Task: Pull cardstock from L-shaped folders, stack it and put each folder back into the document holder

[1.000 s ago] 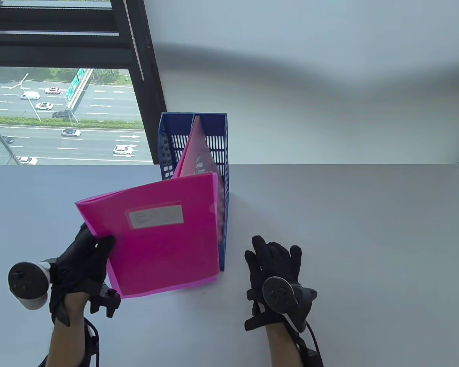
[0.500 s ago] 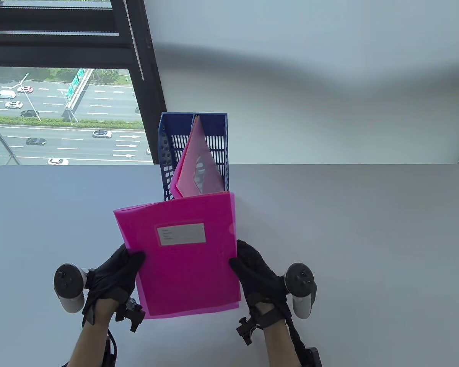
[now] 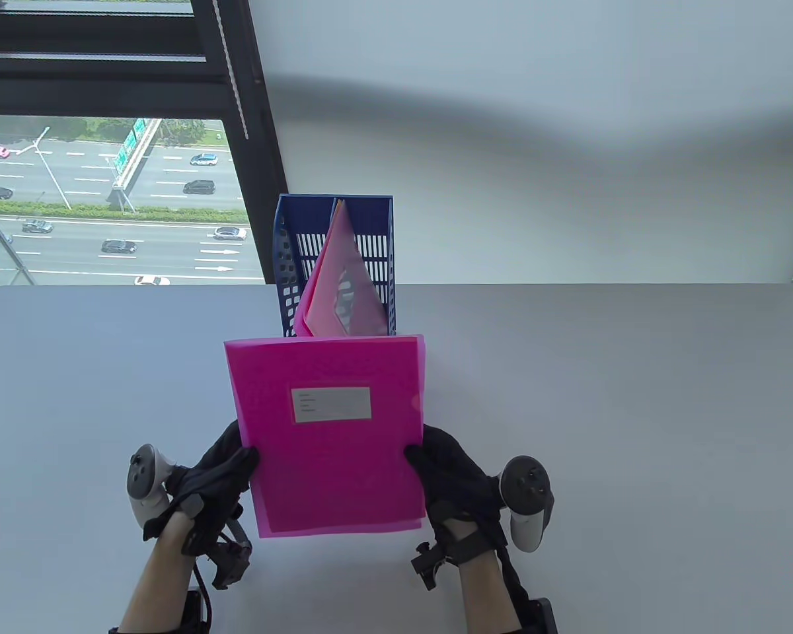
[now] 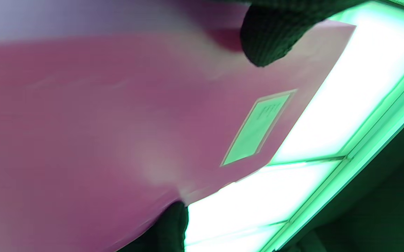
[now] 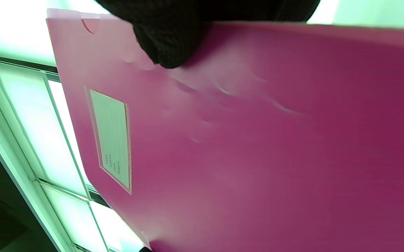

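Observation:
A magenta L-shaped folder [image 3: 330,436] with a pale label is held up over the table, face towards the camera, with cardstock inside it. My left hand [image 3: 221,472] pinches its left edge and my right hand [image 3: 433,465] pinches its right edge. The folder [image 4: 118,122] fills the left wrist view, a gloved fingertip [image 4: 268,38] on it. It also fills the right wrist view as folder [image 5: 243,140] under a thumb [image 5: 167,38]. Behind it stands the blue slotted document holder [image 3: 291,264] with another pink folder [image 3: 337,290] leaning inside.
The white table [image 3: 601,429] stretches wide to the right and left of my hands. A white wall [image 3: 535,132] rises behind the holder, and a dark-framed window [image 3: 106,198] sits at the back left.
The left hand carried the folder from the left to the centre and turned it square. The right hand rose off the table and took the folder's right edge.

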`<act>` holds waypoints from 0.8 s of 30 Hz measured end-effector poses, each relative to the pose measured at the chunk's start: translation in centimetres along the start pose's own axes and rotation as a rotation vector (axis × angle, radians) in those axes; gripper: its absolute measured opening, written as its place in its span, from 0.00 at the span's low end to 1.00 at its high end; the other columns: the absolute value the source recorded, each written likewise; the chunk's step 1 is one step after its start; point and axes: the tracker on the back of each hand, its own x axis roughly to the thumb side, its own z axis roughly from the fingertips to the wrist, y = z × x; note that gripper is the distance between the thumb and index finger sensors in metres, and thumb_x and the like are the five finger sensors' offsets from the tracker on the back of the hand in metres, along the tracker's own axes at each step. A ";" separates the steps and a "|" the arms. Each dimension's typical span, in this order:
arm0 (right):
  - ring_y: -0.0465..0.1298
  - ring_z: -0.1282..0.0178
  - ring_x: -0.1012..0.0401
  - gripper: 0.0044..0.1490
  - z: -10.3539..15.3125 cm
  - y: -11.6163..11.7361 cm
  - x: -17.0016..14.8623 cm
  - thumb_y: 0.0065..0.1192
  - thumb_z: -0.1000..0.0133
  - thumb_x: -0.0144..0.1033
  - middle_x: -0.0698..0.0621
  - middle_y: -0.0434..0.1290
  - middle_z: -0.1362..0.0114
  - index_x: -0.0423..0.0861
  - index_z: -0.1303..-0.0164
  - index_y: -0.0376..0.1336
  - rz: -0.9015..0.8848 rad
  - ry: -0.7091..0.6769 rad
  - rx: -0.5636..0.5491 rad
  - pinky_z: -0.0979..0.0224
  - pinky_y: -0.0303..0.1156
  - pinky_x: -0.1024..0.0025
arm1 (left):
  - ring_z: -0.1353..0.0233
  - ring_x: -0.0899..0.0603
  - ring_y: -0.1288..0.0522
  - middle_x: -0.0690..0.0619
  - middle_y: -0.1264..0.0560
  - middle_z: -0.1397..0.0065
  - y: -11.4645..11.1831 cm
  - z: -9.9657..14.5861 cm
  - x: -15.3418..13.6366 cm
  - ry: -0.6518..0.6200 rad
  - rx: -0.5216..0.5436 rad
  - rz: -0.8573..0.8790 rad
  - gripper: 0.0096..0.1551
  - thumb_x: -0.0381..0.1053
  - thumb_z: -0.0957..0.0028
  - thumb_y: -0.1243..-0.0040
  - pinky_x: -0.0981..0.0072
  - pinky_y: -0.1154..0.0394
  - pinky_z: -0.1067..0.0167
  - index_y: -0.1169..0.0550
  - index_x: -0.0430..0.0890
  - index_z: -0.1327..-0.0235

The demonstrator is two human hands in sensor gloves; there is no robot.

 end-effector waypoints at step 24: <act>0.51 0.10 0.58 0.34 0.8 -0.7 3.3 0.56 0.29 0.50 0.63 0.58 0.12 0.66 0.15 0.48 -0.185 -0.174 0.002 0.11 0.43 0.49 | 0.41 0.39 0.14 0.48 0.18 0.37 0.3 0.2 0.1 -0.024 0.011 0.019 0.25 0.50 0.38 0.42 0.42 0.28 0.32 0.24 0.49 0.28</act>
